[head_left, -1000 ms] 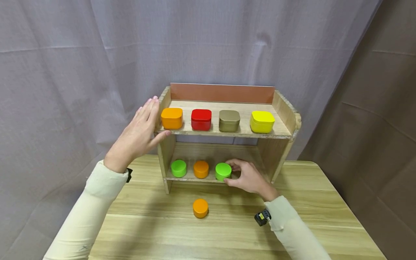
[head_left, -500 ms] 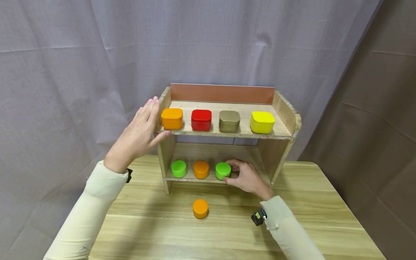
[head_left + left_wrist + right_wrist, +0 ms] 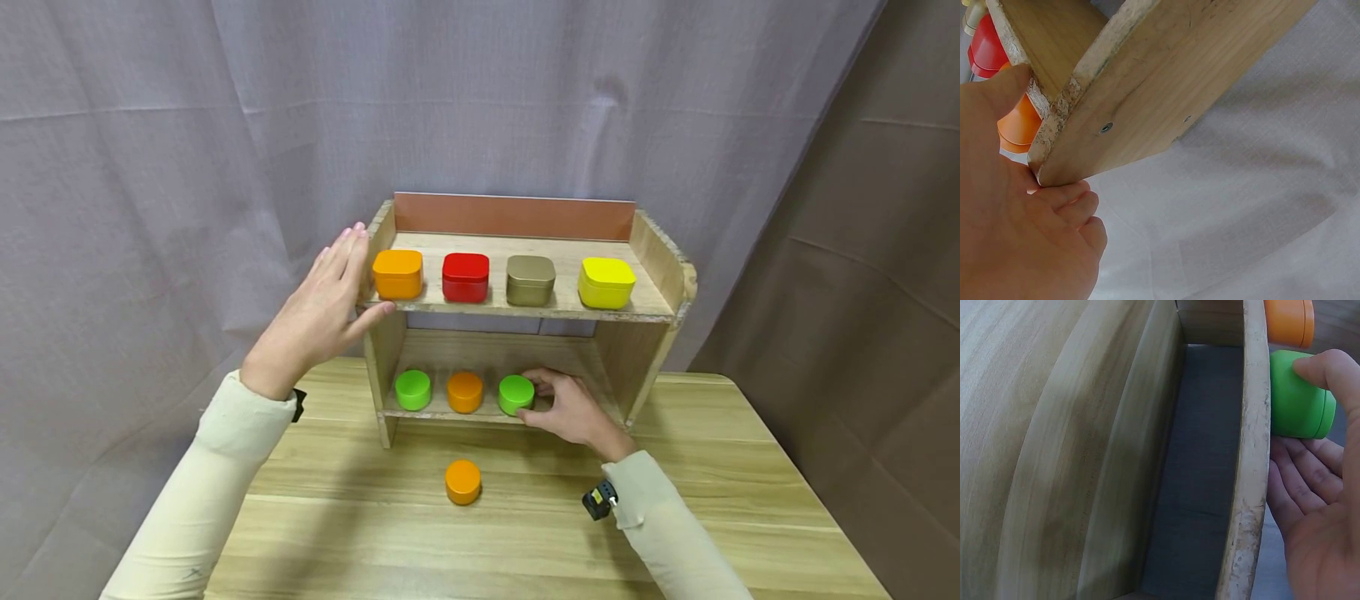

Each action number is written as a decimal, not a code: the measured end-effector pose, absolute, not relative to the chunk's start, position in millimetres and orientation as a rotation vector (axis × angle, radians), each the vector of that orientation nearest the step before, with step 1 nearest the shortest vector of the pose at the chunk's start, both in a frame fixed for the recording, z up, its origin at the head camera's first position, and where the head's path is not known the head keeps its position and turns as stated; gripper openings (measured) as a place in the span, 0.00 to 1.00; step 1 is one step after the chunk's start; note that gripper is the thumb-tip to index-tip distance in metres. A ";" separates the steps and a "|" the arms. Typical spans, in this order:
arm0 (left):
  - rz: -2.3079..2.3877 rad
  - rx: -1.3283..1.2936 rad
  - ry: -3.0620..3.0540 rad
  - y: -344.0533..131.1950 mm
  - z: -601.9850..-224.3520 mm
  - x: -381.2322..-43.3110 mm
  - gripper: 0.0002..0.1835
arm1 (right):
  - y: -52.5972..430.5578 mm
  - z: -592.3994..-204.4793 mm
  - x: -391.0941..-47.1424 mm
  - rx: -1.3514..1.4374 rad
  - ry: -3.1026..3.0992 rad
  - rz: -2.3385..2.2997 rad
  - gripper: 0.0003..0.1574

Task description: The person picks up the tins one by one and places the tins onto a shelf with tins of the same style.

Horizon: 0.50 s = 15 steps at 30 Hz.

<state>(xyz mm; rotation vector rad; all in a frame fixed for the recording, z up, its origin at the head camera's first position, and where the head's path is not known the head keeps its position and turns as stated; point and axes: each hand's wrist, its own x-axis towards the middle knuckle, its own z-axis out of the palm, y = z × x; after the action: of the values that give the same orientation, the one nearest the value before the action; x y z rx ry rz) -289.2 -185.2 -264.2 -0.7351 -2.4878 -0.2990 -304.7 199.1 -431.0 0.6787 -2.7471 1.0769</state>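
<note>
My right hand [image 3: 570, 408] pinches a green round lidded tin [image 3: 516, 396] at the front of the lower shelf, thumb on its near side and fingers behind. In the right wrist view the thumb presses the green tin [image 3: 1300, 394], whose base is right at the shelf board [image 3: 1254, 456]. To its left stand an orange round tin [image 3: 465, 392] and another green round tin [image 3: 413, 390]. My left hand [image 3: 315, 308] lies with straight fingers along the outer left side of the wooden shelf rack [image 3: 375, 350]; its thumb rests on the upper board's front edge.
Along the upper shelf stand square-cornered tins: orange [image 3: 398, 275], red [image 3: 465, 278], olive [image 3: 530, 281] and yellow [image 3: 606, 283]. One more orange round tin [image 3: 462, 482] sits on the wooden table [image 3: 375, 542] before the rack. Grey curtain [image 3: 225, 125] hangs behind.
My right wrist has shifted slightly left, while its fingers stay at the green tin. The left hand and the other tins keep their places.
</note>
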 end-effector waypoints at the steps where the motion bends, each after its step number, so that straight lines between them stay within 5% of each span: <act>1: -0.299 -0.735 -2.487 -185.1 -264.2 -289.1 0.51 | 199.5 -431.0 -304.6 0.680 -2.751 1.076 0.33; 15: -0.298 -0.731 -2.490 -184.5 -264.6 -288.5 0.52 | 211.1 -419.6 -289.9 0.754 -2.731 1.021 0.38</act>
<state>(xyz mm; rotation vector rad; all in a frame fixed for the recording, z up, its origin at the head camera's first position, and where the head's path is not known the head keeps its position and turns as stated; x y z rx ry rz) -288.5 -184.5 -264.6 -0.7309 -2.4900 -0.2979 -289.9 211.1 -419.6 0.7539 -2.7306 1.0214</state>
